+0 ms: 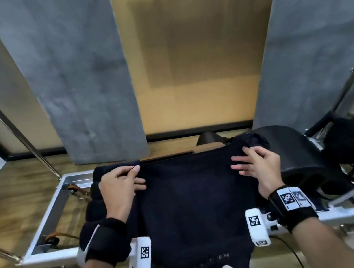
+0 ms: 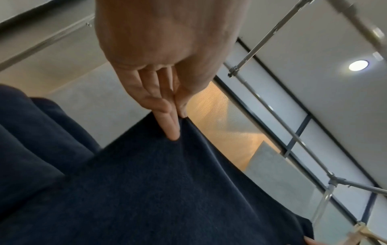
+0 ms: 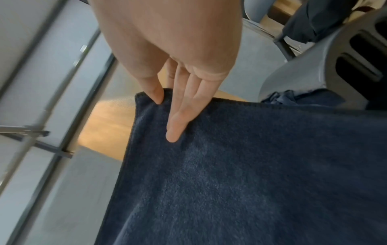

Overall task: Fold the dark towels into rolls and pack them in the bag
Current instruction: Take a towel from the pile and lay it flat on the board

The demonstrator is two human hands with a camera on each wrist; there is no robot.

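Note:
A dark navy towel [image 1: 190,202] hangs spread between my two hands over a metal-framed bench, its lower edge drooping toward me. My left hand [image 1: 138,176] pinches the towel's top left edge between thumb and fingers, seen close in the left wrist view [image 2: 179,119] against the towel [image 2: 167,182]. At the top right corner my right hand [image 1: 240,157] pinches the hem; the right wrist view shows that grip [image 3: 165,102] on the towel [image 3: 251,165]. A black bag [image 1: 353,145] lies at the far right.
More dark towels [image 1: 92,210] are bunched under my left arm, and a crumpled dark cloth [image 1: 255,141] lies behind my right hand. A black padded arc [image 1: 293,153] stands between the towel and the bag. The metal frame [image 1: 51,217] rims the bench on a wooden floor.

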